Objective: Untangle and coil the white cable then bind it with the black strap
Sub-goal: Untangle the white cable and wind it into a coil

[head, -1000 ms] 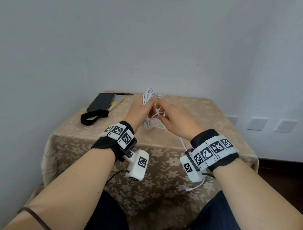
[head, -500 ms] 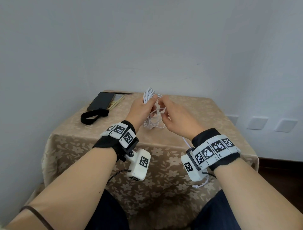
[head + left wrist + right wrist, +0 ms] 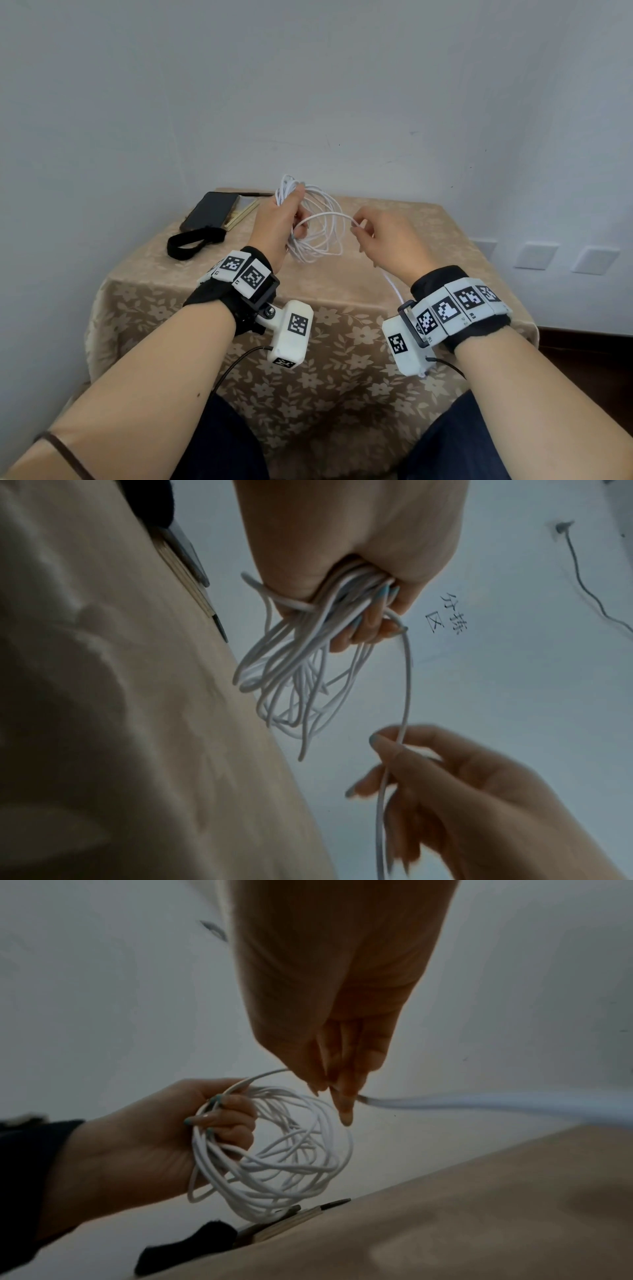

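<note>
My left hand [image 3: 278,222] grips a bundle of several loops of the white cable [image 3: 322,236] above the table; the same coil [image 3: 284,1153] hangs round from its curled fingers [image 3: 222,1115] in the right wrist view. My right hand [image 3: 380,236] pinches a single free strand of the cable [image 3: 405,685] a short way right of the coil. That strand arcs back to the left hand and its tail runs down past my right wrist. The black strap [image 3: 191,240] lies on the table at the left, untouched.
A table with a beige floral cloth [image 3: 342,342] stands against a white wall. A dark notebook [image 3: 212,210] on a thin pad with a pen lies at the back left, beside the strap. Wall sockets [image 3: 536,255] sit low at the right.
My right hand has moved right, away from the left hand, drawing one strand out into an arc. The left hand keeps its hold on the coil.
</note>
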